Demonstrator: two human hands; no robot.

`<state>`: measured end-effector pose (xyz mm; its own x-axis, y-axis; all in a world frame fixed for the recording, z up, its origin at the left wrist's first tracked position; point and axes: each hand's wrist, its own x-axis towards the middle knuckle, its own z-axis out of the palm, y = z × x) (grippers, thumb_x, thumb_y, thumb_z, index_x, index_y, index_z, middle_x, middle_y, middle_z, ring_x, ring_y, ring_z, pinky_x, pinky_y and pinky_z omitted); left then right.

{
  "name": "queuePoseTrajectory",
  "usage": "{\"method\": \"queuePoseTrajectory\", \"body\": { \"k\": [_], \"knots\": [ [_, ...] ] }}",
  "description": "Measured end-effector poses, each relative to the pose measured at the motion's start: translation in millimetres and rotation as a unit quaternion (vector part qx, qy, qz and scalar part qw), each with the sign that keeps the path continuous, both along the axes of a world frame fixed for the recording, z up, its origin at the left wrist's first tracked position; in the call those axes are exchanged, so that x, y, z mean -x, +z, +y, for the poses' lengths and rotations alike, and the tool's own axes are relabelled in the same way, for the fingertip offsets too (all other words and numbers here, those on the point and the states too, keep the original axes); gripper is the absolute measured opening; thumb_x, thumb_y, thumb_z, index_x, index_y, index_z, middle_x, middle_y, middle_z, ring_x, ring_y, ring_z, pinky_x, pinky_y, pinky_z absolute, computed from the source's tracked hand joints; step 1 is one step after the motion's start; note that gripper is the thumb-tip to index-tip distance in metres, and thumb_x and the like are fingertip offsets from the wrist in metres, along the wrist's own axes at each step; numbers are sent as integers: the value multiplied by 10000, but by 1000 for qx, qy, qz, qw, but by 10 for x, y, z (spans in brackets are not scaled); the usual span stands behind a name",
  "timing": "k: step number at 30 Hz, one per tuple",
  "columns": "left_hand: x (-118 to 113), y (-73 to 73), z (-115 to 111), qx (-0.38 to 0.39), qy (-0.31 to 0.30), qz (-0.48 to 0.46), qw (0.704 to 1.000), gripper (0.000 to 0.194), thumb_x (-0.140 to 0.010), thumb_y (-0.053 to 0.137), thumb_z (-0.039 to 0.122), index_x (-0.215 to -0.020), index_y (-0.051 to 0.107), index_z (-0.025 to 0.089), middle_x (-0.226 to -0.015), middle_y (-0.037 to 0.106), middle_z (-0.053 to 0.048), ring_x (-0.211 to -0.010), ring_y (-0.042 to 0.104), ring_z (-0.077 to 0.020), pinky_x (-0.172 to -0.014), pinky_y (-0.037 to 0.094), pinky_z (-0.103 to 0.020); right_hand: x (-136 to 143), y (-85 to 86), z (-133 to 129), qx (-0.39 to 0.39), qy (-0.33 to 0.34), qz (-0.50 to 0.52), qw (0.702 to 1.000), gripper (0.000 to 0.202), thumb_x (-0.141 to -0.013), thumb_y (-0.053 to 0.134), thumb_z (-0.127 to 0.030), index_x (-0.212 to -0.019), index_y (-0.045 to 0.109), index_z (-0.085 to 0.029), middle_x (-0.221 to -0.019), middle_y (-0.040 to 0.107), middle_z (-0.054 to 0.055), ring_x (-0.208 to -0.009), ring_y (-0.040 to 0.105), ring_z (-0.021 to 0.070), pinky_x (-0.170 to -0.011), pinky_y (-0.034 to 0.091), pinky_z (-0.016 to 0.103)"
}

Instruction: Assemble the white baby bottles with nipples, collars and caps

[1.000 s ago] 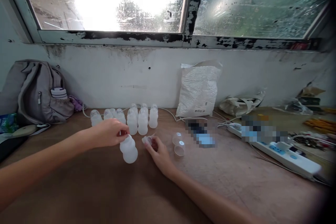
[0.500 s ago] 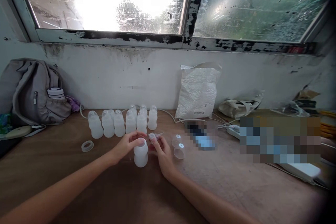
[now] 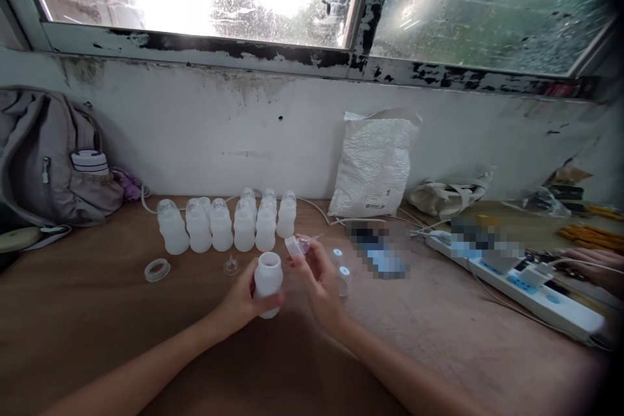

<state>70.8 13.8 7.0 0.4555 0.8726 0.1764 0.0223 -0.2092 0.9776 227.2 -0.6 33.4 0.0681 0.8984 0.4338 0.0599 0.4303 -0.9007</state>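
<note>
My left hand (image 3: pixel 248 302) is wrapped round an uncapped, milky-white baby bottle (image 3: pixel 269 276), its open mouth facing up. To the right, my right hand (image 3: pixel 316 283) grips a clear bottle collar (image 3: pixel 293 247) with a teat in it, apart from the bottle's mouth. A loose clear teat (image 3: pixel 231 265) lies on the table just beyond my left hand. Farther left lies a separate collar ring (image 3: pixel 156 270). Beside my right hand are two clear caps (image 3: pixel 344 283), partly hidden by it. Several baby bottles (image 3: pixel 221 226) with clear tops stand in a group behind.
A white plastic mailer (image 3: pixel 373 166) leans on the wall. On the right are a blurred phone-like object (image 3: pixel 380 253) and a white power strip (image 3: pixel 550 305) with cables. Another person's hand (image 3: pixel 595 266) is at the far right. A grey backpack (image 3: pixel 53 162) sits at left.
My left hand has moved from the bottle's top down round its body, and the open mouth now shows. The loose teat has come into view. The camera has shifted slightly.
</note>
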Motion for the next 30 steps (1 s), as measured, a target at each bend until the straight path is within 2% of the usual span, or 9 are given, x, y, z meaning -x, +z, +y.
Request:
{"method": "queuePoseTrajectory", "body": {
  "k": [4, 9, 12, 19, 24, 27, 30],
  "knots": [
    [3, 83, -41, 7, -39, 0, 999, 378, -704, 617, 355, -1028, 514, 188, -926, 565, -41, -835, 497, -182, -723, 388, -274, -12, 145, -6, 12, 74, -59, 995, 285, -778, 541, -325, -1036, 533, -204, -965, 595, 44, -889, 555, 187, -775, 451, 310],
    [38, 108, -58, 53, -57, -13, 997, 285, -706, 613, 341, -921, 535, 169, -784, 568, -14, -707, 504, -145, -633, 388, -248, -50, 169, 78, 98, 181, -19, 978, 288, -758, 553, -348, -996, 587, -190, -954, 613, 44, -881, 559, 193, -748, 460, 323],
    [57, 101, -63, 94, -72, -22, 993, 284, -691, 618, 357, -873, 531, 156, -755, 580, -21, -674, 525, -148, -605, 395, -252, -95, 184, 121, 138, 217, 0, 966, 307, -735, 572, -357, -989, 605, -187, -944, 626, 42, -884, 561, 200, -754, 457, 338],
    [94, 114, -54, 190, -127, -72, 971, 363, -647, 629, 354, -914, 532, 128, -733, 614, -61, -629, 563, -167, -550, 411, -262, -173, 227, 142, 170, 270, 3, 948, 344, -724, 588, -340, -1030, 600, -182, -981, 620, 51, -902, 557, 208, -794, 428, 362],
    [110, 83, -39, 211, -150, -97, 961, 350, -646, 619, 345, -898, 538, 117, -718, 616, -70, -591, 563, -162, -518, 409, -254, -200, 255, 144, 179, 312, -3, 933, 342, -722, 596, -339, -1017, 583, -167, -928, 616, 47, -833, 569, 185, -762, 436, 351],
    [103, 80, -39, 204, -153, -91, 963, 357, -653, 621, 344, -917, 534, 120, -724, 613, -67, -601, 562, -161, -526, 409, -254, -187, 229, 146, 189, 288, -8, 939, 302, -719, 603, -345, -963, 571, -168, -895, 608, 38, -807, 565, 167, -713, 449, 315],
    [77, 83, -42, 191, -120, -78, 971, 356, -664, 626, 353, -924, 534, 127, -737, 606, -60, -625, 557, -160, -539, 407, -253, -139, 207, 121, 195, 268, 2, 943, 292, -732, 590, -359, -954, 566, -171, -870, 605, 29, -812, 562, 156, -715, 449, 297]
  ]
}}
